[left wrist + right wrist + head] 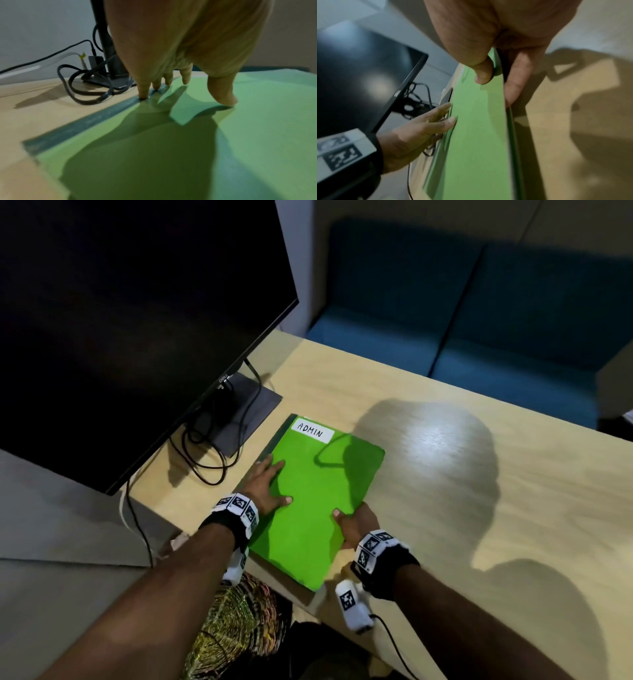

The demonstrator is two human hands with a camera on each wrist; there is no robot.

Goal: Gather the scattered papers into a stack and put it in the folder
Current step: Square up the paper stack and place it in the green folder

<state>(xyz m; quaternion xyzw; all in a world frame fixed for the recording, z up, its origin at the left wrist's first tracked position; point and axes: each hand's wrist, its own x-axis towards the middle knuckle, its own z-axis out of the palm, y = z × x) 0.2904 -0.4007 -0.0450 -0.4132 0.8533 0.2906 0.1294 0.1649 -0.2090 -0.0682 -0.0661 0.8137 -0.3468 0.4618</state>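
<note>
A green folder [315, 501] with a white "ADMIN" label [311, 430] lies closed on the wooden desk [479, 474]. My left hand [270, 487] presses flat on its left side near the dark spine [82, 121], fingers straight [143, 89]. My right hand [352, 525] pinches the cover's right edge [498, 86], thumb on top [482, 73] and fingers beneath. In the right wrist view that edge is raised slightly off the desk. No loose papers show; the folder's inside is hidden.
A dark monitor [130, 320] stands at the left on a flat base [239, 412] with tangled cables [205, 460]. Blue seating [496, 313] lies beyond the desk's far edge. The folder's near corner overhangs the desk's front edge.
</note>
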